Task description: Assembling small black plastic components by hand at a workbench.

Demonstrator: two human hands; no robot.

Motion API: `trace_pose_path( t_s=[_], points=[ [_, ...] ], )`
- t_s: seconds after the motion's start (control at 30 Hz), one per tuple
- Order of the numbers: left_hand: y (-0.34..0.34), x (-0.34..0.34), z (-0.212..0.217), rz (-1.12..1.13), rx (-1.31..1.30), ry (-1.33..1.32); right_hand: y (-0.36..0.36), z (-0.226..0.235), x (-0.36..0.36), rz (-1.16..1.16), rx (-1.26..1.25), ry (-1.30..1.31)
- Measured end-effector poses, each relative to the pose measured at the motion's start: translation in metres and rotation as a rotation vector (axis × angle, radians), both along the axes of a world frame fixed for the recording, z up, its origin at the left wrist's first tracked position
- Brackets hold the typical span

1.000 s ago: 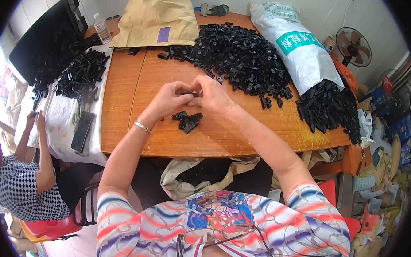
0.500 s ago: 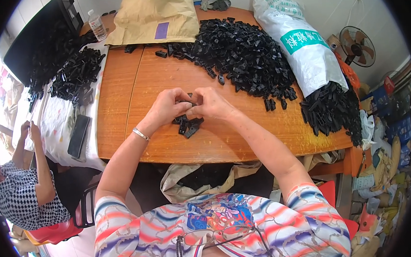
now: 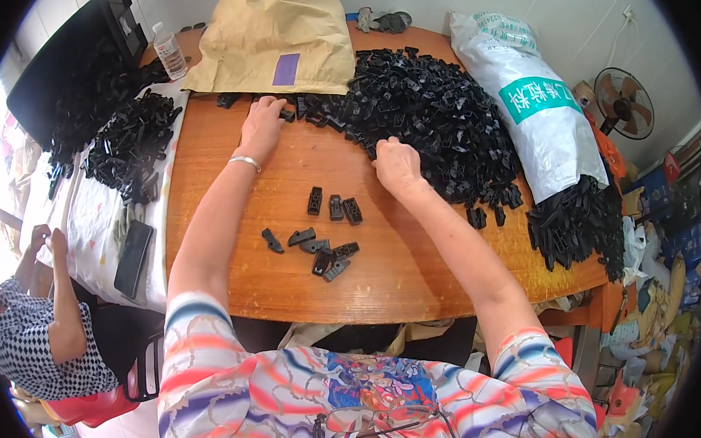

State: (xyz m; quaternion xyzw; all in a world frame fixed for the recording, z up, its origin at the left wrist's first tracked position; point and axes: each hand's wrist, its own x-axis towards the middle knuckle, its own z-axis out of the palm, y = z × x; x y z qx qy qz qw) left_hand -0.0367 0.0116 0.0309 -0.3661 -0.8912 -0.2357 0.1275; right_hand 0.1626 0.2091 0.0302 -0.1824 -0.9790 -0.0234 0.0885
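Note:
My left hand (image 3: 260, 132) reaches to the front edge of the brown paper bag, its fingers bent and closed on a small black plastic piece (image 3: 287, 115). My right hand (image 3: 400, 166) is at the left edge of a large heap of black plastic pieces (image 3: 441, 117). Its fingers are curled together, and what they hold, if anything, is hidden. Between my forearms, three black pieces (image 3: 335, 207) stand in a loose row on the wooden table (image 3: 229, 202). Several more black pieces (image 3: 320, 253) lie scattered nearer to me.
A brown paper bag (image 3: 267, 39) stands at the back, beside a water bottle (image 3: 170, 53). On the right lies a white sack (image 3: 539, 95) spilling long black parts (image 3: 572, 225). To the left, a phone (image 3: 135, 260) rests on a cloth; a person (image 3: 45, 342) sits there.
My hands were together over the middle, working on a small black piece. They have parted and moved away from me, left to the bag, right to the heap. The row of three pieces now shows.

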Motion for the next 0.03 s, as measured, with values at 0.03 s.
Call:
trace_pose_path(
  t_s=[0.03],
  points=[
    [0.0052,-0.0109,-0.0016,-0.011,-0.082,-0.031,-0.0012,-0.0008,0.0007,0.029,-0.025,0.013]
  ],
)
